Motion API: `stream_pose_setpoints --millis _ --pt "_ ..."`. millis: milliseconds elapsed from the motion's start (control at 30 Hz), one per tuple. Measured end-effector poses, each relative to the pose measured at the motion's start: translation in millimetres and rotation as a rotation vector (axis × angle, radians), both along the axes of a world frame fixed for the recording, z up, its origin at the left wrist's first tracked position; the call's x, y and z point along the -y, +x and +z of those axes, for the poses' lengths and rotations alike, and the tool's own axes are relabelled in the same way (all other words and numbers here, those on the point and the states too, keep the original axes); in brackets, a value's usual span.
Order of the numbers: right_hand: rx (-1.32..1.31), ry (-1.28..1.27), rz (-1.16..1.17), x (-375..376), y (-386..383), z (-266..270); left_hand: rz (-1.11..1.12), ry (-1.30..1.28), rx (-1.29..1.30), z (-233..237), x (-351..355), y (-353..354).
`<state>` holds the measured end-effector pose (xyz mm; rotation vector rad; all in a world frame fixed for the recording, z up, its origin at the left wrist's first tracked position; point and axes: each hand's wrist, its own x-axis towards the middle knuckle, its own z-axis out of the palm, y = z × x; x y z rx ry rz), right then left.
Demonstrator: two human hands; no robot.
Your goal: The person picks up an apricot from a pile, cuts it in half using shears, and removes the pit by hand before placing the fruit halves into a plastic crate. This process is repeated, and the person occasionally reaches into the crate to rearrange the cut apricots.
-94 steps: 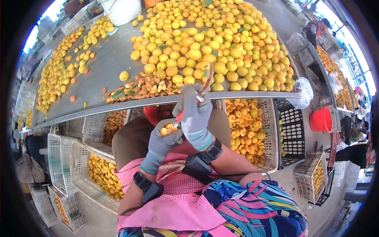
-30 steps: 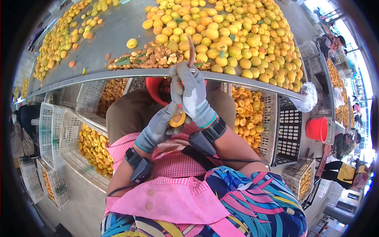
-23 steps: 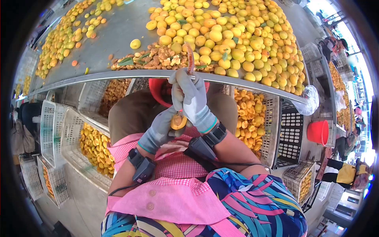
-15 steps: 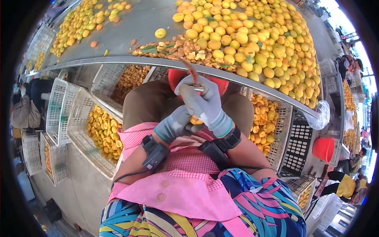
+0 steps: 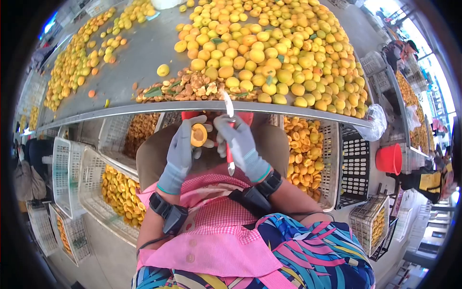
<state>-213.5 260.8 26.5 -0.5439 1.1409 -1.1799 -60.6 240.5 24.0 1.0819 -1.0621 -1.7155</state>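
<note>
My left hand [image 5: 180, 150], in a grey glove, is closed around an apricot half [image 5: 198, 135] whose cut face with a brownish centre is turned up. To its right, my gloved right hand [image 5: 239, 141] grips a knife [image 5: 230, 155] by its red handle. The knife's curved blade [image 5: 228, 103] points away from me over the table edge, and a metal tip shows at the handle's near end. Both hands are above my lap, a little apart. Just beyond them, apricot pits and scraps [image 5: 195, 85] are heaped along the metal table [image 5: 139, 58].
Whole apricots [image 5: 269, 53] cover much of the table. Crates of apricot halves [image 5: 122, 195] stand at my left and right [image 5: 303, 156]; one at the left holds brown pits [image 5: 141, 131]. A black crate [image 5: 354, 164] and red bucket [image 5: 389, 158] are farther right.
My hands have moved apart from a crossed, touching position. The apricot half's cut face now shows in my left hand. The knife's red handle has come into sight, and the view has shifted.
</note>
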Motion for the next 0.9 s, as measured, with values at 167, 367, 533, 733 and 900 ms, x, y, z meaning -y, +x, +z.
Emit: stream_pose_setpoints --millis 167,367,533,733,900 --pt "0.063 0.06 0.082 0.9 16.8 -10.2 -0.097 -0.153 0.308 -0.9 3.2 9.4" --pt "0.133 0.087 0.077 2.8 33.2 -14.9 -0.003 -0.634 0.539 -10.6 6.8 5.2" --pt "0.229 0.104 0.118 5.7 28.0 -12.5 0.01 -0.819 0.854 -7.7 6.8 5.8" --pt "0.408 -0.026 0.18 13.3 24.0 -19.5 -0.008 -0.848 0.91 -13.7 6.9 4.0" --pt "0.264 0.101 0.109 13.9 30.0 -13.6 0.067 -0.84 0.852 -22.6 10.0 7.7"
